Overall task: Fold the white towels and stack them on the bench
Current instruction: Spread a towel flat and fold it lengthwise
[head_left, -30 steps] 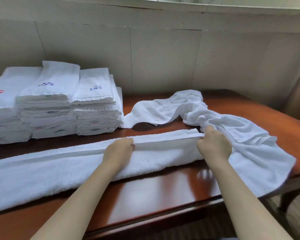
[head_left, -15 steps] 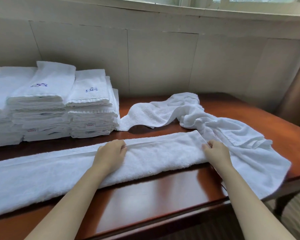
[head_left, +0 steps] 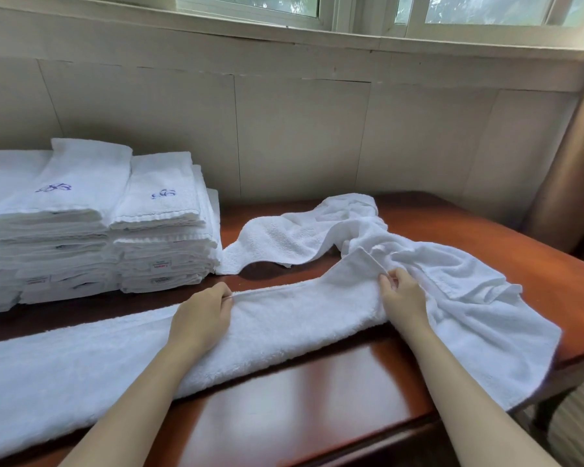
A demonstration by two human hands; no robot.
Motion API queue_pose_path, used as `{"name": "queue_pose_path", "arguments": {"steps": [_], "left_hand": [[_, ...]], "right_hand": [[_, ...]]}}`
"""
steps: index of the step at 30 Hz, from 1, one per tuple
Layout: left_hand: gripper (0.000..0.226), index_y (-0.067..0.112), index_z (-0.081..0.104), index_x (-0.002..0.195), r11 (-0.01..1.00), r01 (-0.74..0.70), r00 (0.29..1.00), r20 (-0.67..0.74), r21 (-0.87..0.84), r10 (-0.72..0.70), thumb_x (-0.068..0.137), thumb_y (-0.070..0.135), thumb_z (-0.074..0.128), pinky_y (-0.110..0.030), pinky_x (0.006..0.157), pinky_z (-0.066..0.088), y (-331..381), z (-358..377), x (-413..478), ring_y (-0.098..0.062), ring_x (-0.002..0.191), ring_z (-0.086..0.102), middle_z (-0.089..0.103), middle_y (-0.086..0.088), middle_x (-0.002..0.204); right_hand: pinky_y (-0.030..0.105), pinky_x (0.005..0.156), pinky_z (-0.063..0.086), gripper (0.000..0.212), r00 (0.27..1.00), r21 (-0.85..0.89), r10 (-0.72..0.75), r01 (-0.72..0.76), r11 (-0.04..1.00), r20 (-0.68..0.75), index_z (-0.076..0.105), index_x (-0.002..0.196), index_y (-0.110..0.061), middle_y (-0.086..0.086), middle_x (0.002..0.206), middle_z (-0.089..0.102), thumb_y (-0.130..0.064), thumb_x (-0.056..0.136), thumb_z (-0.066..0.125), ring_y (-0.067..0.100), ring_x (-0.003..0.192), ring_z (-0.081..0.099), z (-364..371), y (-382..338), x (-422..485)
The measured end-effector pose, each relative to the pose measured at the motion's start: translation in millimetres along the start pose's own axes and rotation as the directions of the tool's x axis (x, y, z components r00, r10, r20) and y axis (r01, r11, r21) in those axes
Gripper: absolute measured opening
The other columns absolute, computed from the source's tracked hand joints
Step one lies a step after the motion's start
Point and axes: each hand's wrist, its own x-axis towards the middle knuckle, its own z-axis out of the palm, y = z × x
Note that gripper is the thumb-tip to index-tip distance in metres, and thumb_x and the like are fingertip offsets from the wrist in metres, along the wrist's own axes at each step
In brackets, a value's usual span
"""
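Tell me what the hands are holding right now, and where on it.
Both grip the long towel: left hand pinches its far folded edge, right hand its right end corner.

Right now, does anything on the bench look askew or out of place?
Yes. The long towel under the left hand and right hand has its right end bunched and hanging over the bench edge. A second towel lies crumpled behind it. The folded stacks look tidy.
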Motion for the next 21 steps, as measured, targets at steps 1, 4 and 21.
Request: {"name": "queue_pose_path", "arguments": {"steps": [1, 4, 21], "left_hand": [[0.013, 0.025, 0.055, 0.089, 1.0, 0.006, 1.0, -0.003, -0.012, -0.006, 0.096, 0.027, 0.044, -0.031, 0.065, 0.036, -0.9, 0.6, 0.7, -0.018, 0.08, 0.053, 0.064, 0.005, 0.089], [0.013, 0.026, 0.054, 0.089, 0.999, 0.018, 1.0, -0.013, -0.032, -0.018, 0.096, 0.028, 0.044, -0.03, 0.063, 0.035, -3.0, 1.5, 1.9, -0.017, 0.078, 0.052, 0.064, 0.005, 0.088], [0.017, 0.023, 0.05, 0.099, 0.98, 0.197, 0.98, 0.008, 0.042, -0.197, 0.096, 0.037, 0.043, -0.034, 0.084, 0.036, -16.9, -2.7, 2.1, -0.027, 0.099, 0.057, 0.066, -0.004, 0.107]], "right_hand": [[0.028, 0.062, 0.02, 0.024, 1.0, -0.017, 0.013, -0.013, 1.0, 0.013, 0.048, 0.069, -0.008, -0.001, 0.062, 0.046, -0.009, 0.092, 0.053, 0.024, 0.075, 0.045, 1.5, 3.4, 0.7], [0.029, 0.062, 0.018, 0.021, 0.999, -0.098, 0.019, -0.017, 0.995, 0.026, 0.051, 0.077, -0.003, 0.002, 0.067, 0.049, -0.013, 0.095, 0.049, 0.023, 0.078, 0.044, 1.8, 10.1, 3.4], [0.035, 0.084, 0.04, 0.022, 0.987, -0.456, 0.134, -0.077, 0.887, 0.093, 0.056, 0.109, -0.008, 0.014, 0.107, 0.063, -0.016, 0.092, 0.043, 0.032, 0.105, 0.055, 7.0, -3.3, -2.2]]}}
